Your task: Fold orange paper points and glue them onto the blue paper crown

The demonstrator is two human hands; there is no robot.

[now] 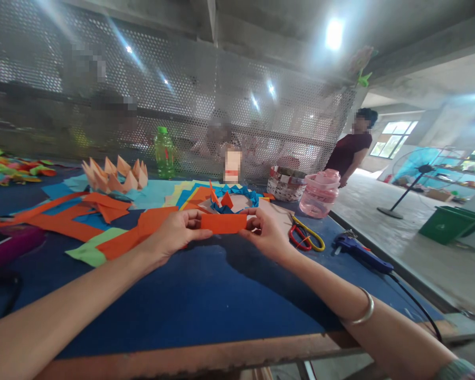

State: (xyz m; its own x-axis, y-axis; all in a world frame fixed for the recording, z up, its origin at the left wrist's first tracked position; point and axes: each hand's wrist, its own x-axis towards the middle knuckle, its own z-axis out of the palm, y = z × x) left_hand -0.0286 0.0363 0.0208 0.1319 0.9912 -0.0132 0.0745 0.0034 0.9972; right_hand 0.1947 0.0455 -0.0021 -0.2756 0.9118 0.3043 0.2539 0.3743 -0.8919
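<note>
A folded orange paper strip (224, 222) is held level above the blue desk (206, 301), pinched at its left end by the left hand (174, 235) and at its right end by the right hand (267, 235), each grip closed on the paper. Just right lie scissors (306, 236), then a blue glue gun (360, 252). Behind stand a pink jar (320, 193) and a peach paper crown (114, 175).

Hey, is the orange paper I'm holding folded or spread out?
Likely folded: the orange paper is a narrow strip, pinched at its ends by the left hand and right hand. Layers cannot be told.
</note>
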